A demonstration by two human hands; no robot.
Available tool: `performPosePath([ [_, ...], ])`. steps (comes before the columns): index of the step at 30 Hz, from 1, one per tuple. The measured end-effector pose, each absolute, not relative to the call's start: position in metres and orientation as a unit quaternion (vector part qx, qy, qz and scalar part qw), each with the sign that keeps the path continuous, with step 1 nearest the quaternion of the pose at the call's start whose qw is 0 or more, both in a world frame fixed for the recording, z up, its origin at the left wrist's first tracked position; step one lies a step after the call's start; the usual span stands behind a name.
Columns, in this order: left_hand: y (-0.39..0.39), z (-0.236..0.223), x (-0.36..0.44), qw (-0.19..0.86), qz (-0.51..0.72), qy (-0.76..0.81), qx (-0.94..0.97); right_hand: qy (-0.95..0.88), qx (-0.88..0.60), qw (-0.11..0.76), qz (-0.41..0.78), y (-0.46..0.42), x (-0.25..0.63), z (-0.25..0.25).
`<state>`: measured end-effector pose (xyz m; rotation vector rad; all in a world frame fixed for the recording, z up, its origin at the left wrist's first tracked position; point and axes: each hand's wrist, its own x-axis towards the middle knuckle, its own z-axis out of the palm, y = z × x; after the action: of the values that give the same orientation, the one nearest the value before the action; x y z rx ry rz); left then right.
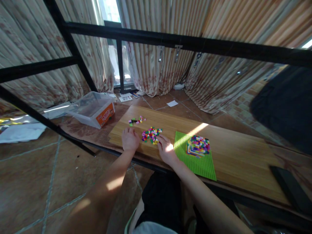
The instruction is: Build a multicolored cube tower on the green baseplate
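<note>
The left hand (130,139) rests knuckles-up on the wooden bench (234,156), its fingers curled loosely under; whether its grip encloses anything cannot be told. The right hand (166,150) lies just right of it, fingers reaching into the near edge of a pile of small coloured bricks (151,134), touching them; its fingertips are bunched together at the pile, but whether that grip holds a brick is too small to tell. The pile sits on the bench between the 2 hands and slightly beyond them. A smaller scatter of bricks (136,121) lies farther back, apart from the main pile. To the right of the right hand, a green baseplate (195,162) lies flat on the bench, with a layered block of many-coloured bricks (198,145) built on its far half, in a patch of sunlight. A clear plastic tub (91,110) with an orange label stands off the bench's left end, before striped curtains (156,65)
</note>
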<state>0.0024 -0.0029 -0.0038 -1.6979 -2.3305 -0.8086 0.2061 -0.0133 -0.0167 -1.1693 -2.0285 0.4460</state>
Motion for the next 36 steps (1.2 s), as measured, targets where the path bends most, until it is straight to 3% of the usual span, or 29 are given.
performPosePath([
  [4,-0.003,-0.002,0.004,0.067,-0.267,-0.780,-0.563,-0.782,-0.432,0.404,0.200,-0.026,0.220,-0.008],
  [13,-0.003,-0.002,0.003,0.063,-0.273,-0.776,-0.564,-0.765,-0.529,0.340,0.138,-0.027,0.237,-0.002],
  [22,-0.003,-0.003,0.003,0.056,-0.275,-0.781,-0.558,-0.736,-0.554,0.361,0.143,-0.023,0.222,-0.001],
  [25,-0.002,-0.003,0.003,0.059,-0.275,-0.782,-0.557,-0.693,-0.556,0.394,0.234,-0.032,0.224,0.007],
  [31,-0.001,-0.004,0.002,0.070,-0.272,-0.779,-0.560,-0.419,-0.450,0.536,0.578,-0.067,0.236,0.033],
  [36,0.000,-0.005,0.000,0.069,-0.269,-0.780,-0.561,-0.331,-0.416,0.564,0.632,-0.090,0.264,0.053],
])
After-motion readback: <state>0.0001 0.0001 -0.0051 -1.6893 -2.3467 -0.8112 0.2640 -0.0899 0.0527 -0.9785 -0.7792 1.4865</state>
